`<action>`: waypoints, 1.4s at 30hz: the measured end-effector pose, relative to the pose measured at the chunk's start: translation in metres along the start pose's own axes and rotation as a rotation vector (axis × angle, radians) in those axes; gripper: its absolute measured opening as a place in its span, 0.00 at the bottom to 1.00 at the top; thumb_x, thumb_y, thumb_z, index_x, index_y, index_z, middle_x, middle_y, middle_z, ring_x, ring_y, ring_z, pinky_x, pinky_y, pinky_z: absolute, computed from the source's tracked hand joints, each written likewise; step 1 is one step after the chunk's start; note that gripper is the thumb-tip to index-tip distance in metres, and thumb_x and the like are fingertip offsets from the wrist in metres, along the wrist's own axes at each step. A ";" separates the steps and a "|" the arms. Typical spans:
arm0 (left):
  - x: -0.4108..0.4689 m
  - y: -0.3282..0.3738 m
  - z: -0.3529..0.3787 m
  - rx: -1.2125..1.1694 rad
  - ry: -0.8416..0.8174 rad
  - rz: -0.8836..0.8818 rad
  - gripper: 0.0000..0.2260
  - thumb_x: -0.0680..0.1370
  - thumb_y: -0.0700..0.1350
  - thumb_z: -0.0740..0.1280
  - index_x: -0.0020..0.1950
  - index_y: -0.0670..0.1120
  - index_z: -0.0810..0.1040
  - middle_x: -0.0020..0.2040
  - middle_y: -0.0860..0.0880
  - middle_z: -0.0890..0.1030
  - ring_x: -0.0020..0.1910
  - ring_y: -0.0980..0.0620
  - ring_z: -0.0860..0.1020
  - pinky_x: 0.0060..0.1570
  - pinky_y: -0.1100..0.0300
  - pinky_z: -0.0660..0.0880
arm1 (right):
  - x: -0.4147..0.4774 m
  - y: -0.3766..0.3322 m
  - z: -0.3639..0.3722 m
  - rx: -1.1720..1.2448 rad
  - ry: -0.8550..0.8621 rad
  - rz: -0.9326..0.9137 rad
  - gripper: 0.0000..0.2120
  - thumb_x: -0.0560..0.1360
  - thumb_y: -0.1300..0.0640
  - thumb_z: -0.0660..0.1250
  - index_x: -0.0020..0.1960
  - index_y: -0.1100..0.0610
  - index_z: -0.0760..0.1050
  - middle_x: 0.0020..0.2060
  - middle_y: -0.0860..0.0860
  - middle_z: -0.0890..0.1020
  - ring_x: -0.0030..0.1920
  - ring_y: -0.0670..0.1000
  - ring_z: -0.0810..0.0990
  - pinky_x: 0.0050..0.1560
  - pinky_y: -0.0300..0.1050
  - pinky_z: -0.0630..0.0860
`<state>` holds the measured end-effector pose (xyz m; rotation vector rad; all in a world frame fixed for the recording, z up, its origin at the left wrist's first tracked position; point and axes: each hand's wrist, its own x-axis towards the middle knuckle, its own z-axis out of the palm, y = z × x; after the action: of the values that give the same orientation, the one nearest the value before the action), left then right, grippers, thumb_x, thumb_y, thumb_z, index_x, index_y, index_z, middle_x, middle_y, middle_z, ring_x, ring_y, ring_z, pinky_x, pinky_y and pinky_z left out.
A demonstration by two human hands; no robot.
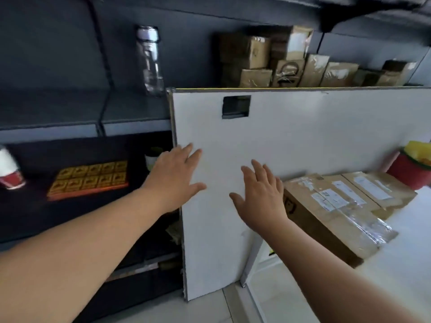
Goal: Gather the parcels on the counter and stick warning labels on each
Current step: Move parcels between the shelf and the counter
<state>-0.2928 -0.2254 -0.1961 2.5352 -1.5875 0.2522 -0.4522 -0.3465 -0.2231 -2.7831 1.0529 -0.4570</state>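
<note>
We judge the gathering has barely begun: both hands hold nothing. Our left hand [173, 173] and right hand [258, 192] reach forward side by side, fingers straight and spread, before the white board [303, 127]; we cannot tell whether they touch it. The parcels [326, 213] lie on the counter [408, 264] just beside our right hand, and next we must grasp them. The label sheet [89, 179] lies on the dark shelf to the left.
</note>
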 end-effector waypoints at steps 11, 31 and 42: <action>-0.198 -0.187 -0.122 0.185 0.239 -0.357 0.38 0.75 0.65 0.60 0.78 0.49 0.50 0.78 0.46 0.53 0.77 0.46 0.53 0.74 0.48 0.54 | -0.036 -0.254 -0.028 0.088 0.095 -0.383 0.32 0.76 0.43 0.63 0.75 0.53 0.58 0.75 0.52 0.61 0.75 0.54 0.58 0.73 0.53 0.58; -0.248 -0.413 -0.186 0.140 0.500 -0.944 0.39 0.74 0.64 0.63 0.77 0.47 0.51 0.77 0.45 0.55 0.75 0.43 0.56 0.71 0.47 0.59 | 0.081 -0.536 0.003 0.538 -0.161 -0.727 0.34 0.77 0.42 0.62 0.77 0.53 0.53 0.76 0.49 0.56 0.74 0.52 0.60 0.71 0.50 0.64; -0.237 -0.525 -0.220 -0.022 0.583 -1.223 0.49 0.67 0.62 0.73 0.78 0.49 0.47 0.78 0.44 0.51 0.76 0.43 0.55 0.70 0.44 0.62 | 0.149 -0.661 0.012 0.700 -0.292 -0.857 0.38 0.75 0.41 0.65 0.77 0.51 0.52 0.74 0.49 0.59 0.71 0.52 0.64 0.65 0.46 0.67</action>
<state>0.0637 0.2557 -0.0476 2.5330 0.2267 0.6730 0.0705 0.0494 -0.0501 -2.3761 -0.3625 -0.3688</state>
